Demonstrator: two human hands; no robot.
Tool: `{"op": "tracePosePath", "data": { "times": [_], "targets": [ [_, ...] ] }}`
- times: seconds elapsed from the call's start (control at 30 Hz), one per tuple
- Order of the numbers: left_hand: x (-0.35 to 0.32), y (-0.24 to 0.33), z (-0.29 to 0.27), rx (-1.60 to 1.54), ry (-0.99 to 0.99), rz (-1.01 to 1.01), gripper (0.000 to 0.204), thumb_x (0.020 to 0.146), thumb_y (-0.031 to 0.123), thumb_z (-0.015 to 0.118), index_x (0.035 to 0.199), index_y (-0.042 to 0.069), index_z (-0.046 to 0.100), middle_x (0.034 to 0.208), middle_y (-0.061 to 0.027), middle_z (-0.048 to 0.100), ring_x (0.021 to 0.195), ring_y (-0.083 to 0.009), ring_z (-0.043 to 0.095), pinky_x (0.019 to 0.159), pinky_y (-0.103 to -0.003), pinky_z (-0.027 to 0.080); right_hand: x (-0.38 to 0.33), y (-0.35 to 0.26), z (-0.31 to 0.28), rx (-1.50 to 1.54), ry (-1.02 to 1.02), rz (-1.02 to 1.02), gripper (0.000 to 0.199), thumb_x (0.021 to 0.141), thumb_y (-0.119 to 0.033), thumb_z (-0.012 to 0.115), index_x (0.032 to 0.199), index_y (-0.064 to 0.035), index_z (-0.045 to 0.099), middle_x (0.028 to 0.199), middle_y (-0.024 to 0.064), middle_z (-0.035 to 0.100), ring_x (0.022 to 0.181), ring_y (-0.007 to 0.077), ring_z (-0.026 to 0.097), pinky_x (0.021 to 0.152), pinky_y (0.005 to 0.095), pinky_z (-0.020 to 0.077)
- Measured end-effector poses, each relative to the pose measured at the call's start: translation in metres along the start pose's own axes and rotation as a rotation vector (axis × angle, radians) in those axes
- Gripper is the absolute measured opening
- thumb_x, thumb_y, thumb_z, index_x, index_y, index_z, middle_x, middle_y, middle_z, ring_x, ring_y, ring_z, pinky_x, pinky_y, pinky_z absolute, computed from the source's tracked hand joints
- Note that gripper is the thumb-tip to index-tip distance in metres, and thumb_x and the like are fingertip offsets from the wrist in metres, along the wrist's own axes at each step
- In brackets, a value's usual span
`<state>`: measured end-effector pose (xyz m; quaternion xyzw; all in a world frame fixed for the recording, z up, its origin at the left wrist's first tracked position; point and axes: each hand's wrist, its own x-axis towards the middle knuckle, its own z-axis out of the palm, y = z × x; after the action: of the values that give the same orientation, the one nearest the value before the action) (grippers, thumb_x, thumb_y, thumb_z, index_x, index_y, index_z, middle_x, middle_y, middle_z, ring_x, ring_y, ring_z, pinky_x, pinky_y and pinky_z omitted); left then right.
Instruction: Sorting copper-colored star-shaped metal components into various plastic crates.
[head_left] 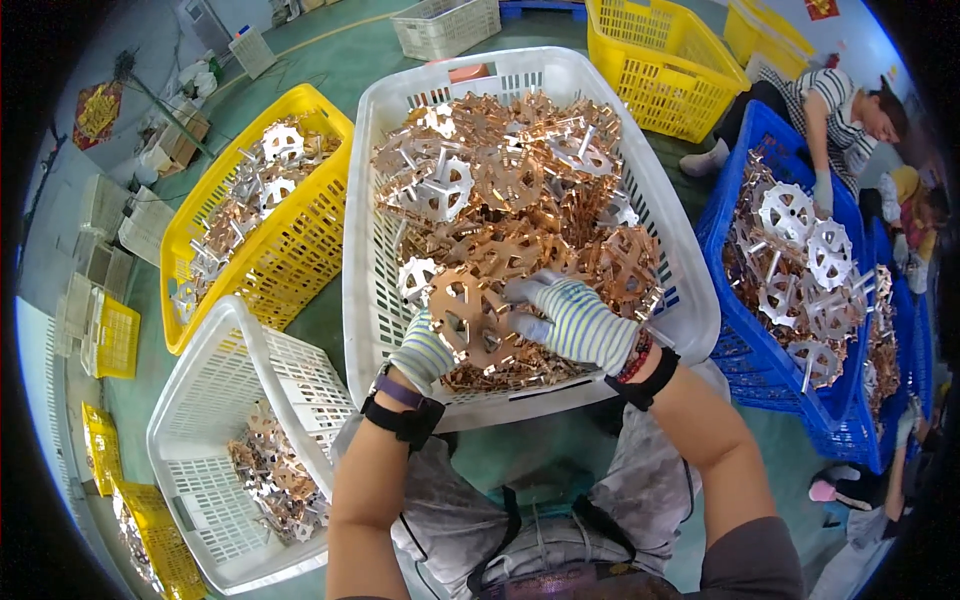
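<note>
gripping a copper wheel part (468,318), left hand (425,350) seemingly clasped, half hidden, right hand (575,320) clasped

left hand (425,350) palm hidden behind copper disc (468,315), lower basket cut off

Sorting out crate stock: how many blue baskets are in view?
2: one blue basket right of the big white basket; a second blue basket behind it at the right edge. More may be hidden.
</note>
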<state>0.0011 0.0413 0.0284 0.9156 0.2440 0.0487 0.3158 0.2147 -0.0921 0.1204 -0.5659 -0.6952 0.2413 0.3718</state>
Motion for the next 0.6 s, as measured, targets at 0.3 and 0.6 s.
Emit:
{"op": "tracePosePath", "data": {
  "times": [0.3,0.6],
  "targets": [
    [-0.105,0.065,-0.133,-0.967,1.329,0.317,0.041,0.086,0.023,0.063,0.122,0.006,0.053,0.09,-0.0033,0.06,0.076,-0.013,0.056,0.087,-0.033,0.048,0.007,0.007,-0.006,-0.265,-0.276,0.188,0.043,0.087,-0.034,0.056,0.115,-0.0008,0.056,0.1,0.0214,0.061,0.095,0.0359,0.059,0.084,0.0406,0.0471],
    [-0.101,0.076,-0.111,-1.086,1.128,-0.2,0.043,0.088,0.019,0.058,0.124,-0.002,0.049,0.073,-0.0027,0.055,0.063,-0.0083,0.053,0.06,-0.023,0.047,0.039,-0.001,0.019,-0.078,-0.597,0.404,0.04,0.09,-0.033,0.054,0.115,-0.002,0.056,0.096,0.0166,0.065,0.087,0.0246,0.063,0.075,0.0354,0.0495]
  ]
}}
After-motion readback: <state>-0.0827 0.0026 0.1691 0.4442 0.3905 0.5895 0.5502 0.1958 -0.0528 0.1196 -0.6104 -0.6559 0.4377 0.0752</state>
